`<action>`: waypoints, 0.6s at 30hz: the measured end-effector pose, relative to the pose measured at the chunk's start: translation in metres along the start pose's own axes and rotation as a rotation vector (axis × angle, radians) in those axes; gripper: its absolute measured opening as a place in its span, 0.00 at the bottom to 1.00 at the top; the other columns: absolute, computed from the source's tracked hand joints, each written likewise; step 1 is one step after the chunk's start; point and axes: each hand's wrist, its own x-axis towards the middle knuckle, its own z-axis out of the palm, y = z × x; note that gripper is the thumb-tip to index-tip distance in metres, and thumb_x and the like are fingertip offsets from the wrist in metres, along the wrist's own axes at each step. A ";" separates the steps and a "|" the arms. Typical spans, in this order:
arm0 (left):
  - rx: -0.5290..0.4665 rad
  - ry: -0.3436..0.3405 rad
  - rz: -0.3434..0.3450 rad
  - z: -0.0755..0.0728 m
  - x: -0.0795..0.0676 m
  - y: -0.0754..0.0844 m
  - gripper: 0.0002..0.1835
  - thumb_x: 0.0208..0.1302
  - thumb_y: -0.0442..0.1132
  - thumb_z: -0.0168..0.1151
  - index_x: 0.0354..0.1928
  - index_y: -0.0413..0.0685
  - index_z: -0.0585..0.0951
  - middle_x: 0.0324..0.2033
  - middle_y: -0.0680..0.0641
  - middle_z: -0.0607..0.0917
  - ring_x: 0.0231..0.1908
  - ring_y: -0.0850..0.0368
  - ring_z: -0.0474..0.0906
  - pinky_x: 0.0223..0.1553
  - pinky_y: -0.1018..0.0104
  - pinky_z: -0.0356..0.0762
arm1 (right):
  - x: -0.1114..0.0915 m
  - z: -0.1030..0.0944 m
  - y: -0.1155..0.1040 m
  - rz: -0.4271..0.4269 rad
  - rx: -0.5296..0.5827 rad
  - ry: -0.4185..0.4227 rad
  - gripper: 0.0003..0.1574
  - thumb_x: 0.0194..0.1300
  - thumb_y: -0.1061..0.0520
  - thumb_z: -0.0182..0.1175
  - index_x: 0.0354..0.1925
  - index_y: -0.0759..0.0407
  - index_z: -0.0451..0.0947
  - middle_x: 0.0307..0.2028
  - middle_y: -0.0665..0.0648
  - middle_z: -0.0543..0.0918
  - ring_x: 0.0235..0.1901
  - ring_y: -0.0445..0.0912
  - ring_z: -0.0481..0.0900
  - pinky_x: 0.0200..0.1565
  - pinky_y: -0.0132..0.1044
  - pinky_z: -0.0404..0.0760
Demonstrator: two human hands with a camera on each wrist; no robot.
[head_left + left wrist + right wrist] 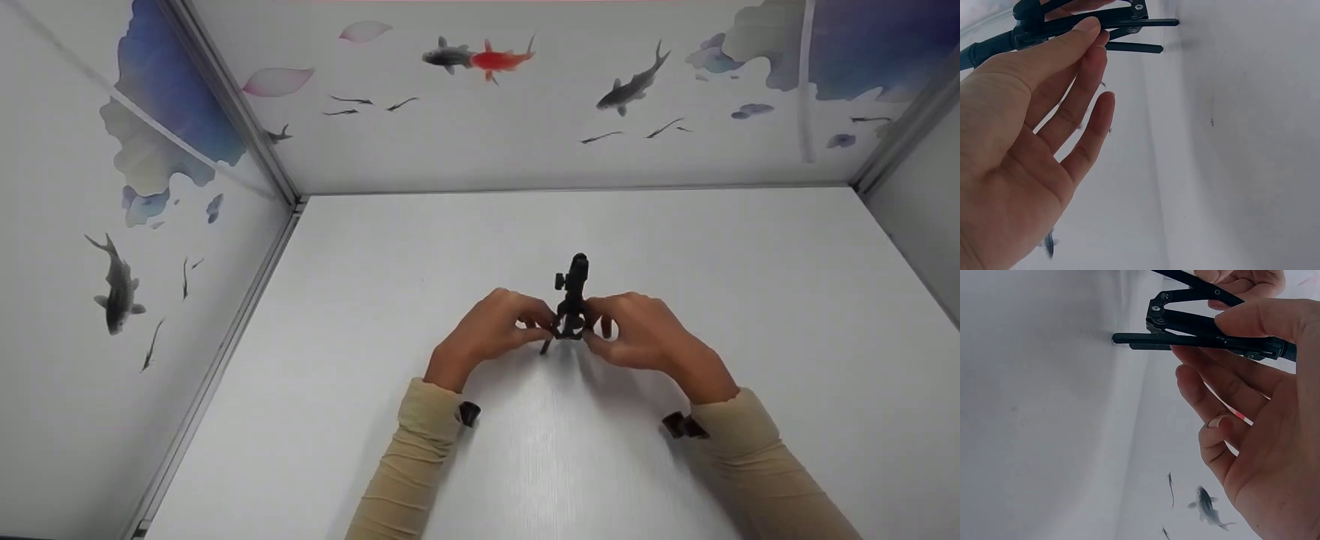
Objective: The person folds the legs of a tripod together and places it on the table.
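A small black tripod (577, 279) stands between the two hands on the white table, its head and side knob at the top. The left hand (491, 326) pinches one of its legs between thumb and fingertips, with the other fingers loosely bent. From the opposite side, the right hand (649, 334) grips another leg (1185, 340) with thumb and fingers. In the left wrist view, two thin leg ends (1151, 23) stick out past the fingertips. Hinged braces (1157, 312) join the legs to the centre in the right wrist view. Part of the tripod is hidden by the fingers.
The white tabletop (360, 300) is bordered by upright white panels (525, 142) at the back and both sides, printed with fish and petals. Metal strips run along the panel corners. A small black device (469, 413) sits at each sleeve cuff.
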 end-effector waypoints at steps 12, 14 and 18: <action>0.054 0.051 0.024 0.006 0.004 0.001 0.05 0.68 0.42 0.77 0.44 0.53 0.94 0.37 0.57 0.95 0.40 0.63 0.89 0.48 0.60 0.86 | 0.000 0.002 0.000 -0.030 0.012 0.017 0.11 0.70 0.56 0.71 0.50 0.51 0.90 0.34 0.46 0.92 0.33 0.41 0.85 0.33 0.38 0.78; 0.078 0.065 0.023 0.007 0.003 0.002 0.06 0.68 0.43 0.77 0.43 0.54 0.94 0.37 0.58 0.95 0.39 0.64 0.88 0.46 0.63 0.85 | 0.000 0.002 0.000 -0.032 0.014 0.022 0.11 0.71 0.56 0.71 0.50 0.51 0.90 0.34 0.46 0.92 0.33 0.41 0.85 0.33 0.38 0.78; 0.092 0.087 0.018 0.008 0.003 0.002 0.06 0.68 0.44 0.77 0.44 0.54 0.94 0.37 0.58 0.95 0.39 0.64 0.88 0.46 0.63 0.85 | 0.002 0.003 -0.001 -0.026 0.034 0.018 0.09 0.71 0.56 0.71 0.49 0.51 0.91 0.33 0.46 0.92 0.34 0.41 0.84 0.34 0.38 0.77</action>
